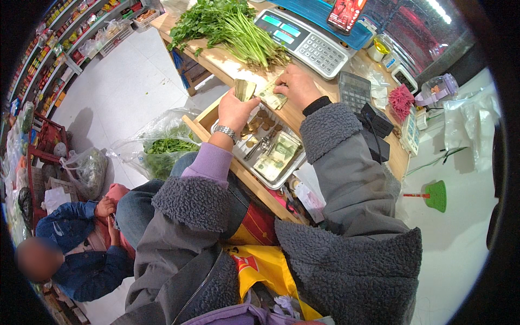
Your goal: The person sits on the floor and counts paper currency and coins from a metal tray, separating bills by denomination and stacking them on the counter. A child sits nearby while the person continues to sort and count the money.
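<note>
My left hand (237,110), with a metal watch at its wrist, holds a folded stack of banknotes (244,90) above an open wooden drawer (248,170). My right hand (295,86) rests its bent fingers on more banknotes (271,96) lying at the table edge; whether it grips any of them I cannot tell. In the drawer a white plastic tray (271,185) holds coins (260,122) and loose greenish banknotes (280,152). Beyond my hands a bunch of leafy green herbs (239,32) lies beside a digital scale (310,44).
Right of my right hand are a calculator (354,91), a black device with a cable (375,126) and a power strip (410,132). A phone (345,15) stands over the scale. Bagged greens (162,152) stand left of the drawer. Another person (85,243) sits at the lower left.
</note>
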The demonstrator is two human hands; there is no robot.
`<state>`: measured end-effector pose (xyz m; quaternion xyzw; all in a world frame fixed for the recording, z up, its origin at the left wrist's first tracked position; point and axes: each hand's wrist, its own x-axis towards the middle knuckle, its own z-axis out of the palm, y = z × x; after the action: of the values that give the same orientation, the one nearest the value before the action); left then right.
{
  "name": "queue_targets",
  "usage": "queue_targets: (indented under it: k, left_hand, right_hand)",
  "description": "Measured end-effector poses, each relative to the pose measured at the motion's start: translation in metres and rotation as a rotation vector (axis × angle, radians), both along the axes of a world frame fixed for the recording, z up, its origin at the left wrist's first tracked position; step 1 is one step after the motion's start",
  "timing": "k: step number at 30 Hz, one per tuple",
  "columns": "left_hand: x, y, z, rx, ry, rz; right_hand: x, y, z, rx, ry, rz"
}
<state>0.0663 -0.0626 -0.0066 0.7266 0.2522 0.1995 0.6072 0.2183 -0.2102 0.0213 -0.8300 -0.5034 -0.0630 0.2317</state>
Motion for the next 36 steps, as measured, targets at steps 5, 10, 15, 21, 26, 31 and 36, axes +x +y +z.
queue_targets:
  k: [5,10,15,21,26,31,36]
  left_hand:
    - [0.002,0.001,-0.003,-0.008,-0.005,0.004]
    - [0.001,0.0,-0.003,-0.038,-0.007,-0.006]
    - [0.002,0.002,-0.005,-0.011,-0.01,0.016]
    - [0.002,0.002,-0.005,0.017,0.008,0.0]
    - [0.003,0.002,-0.005,0.025,-0.008,-0.005]
    - [0.002,0.001,-0.004,0.04,-0.002,-0.006]
    - [0.001,0.0,-0.001,0.035,-0.005,-0.004]
  right_hand:
    - [0.003,0.004,-0.005,-0.002,-0.032,0.039]
    - [-0.001,0.004,-0.003,0.06,-0.051,-0.006]
    - [-0.006,0.0,0.006,0.009,-0.136,-0.02]
    - [-0.012,0.0,0.009,0.088,-0.113,-0.014]
    - [-0.007,0.0,0.01,0.035,0.023,0.005]
    - [-0.003,0.001,0.006,-0.015,0.041,0.004]
    - [-0.002,0.001,0.004,-0.057,-0.028,0.038]
